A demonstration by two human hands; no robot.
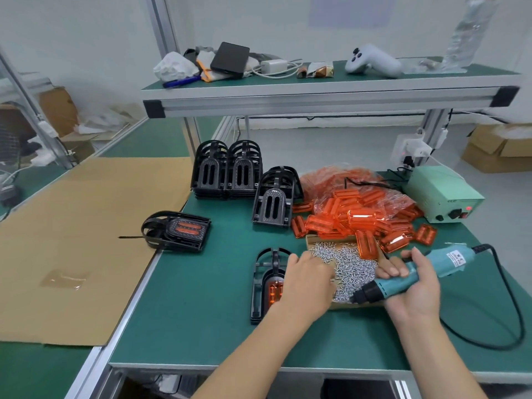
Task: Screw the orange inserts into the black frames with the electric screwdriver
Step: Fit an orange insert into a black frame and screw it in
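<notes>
Frame with insert lies flat on desk, near front edge, just left of screw box. Long axis runs near-to-far, arched end far. Likely light, rigid plastic; hold by side rails, not thin arch ribs. Inserts probably slick, brittle.
Left hand over frame, fingers curled, reaching into screws; pinch hidden, cannot tell.
Right hand grips screwdriver mid-body, fingers wrapped; bit points down-left, cord trails right. Heavier, grippy.
</notes>
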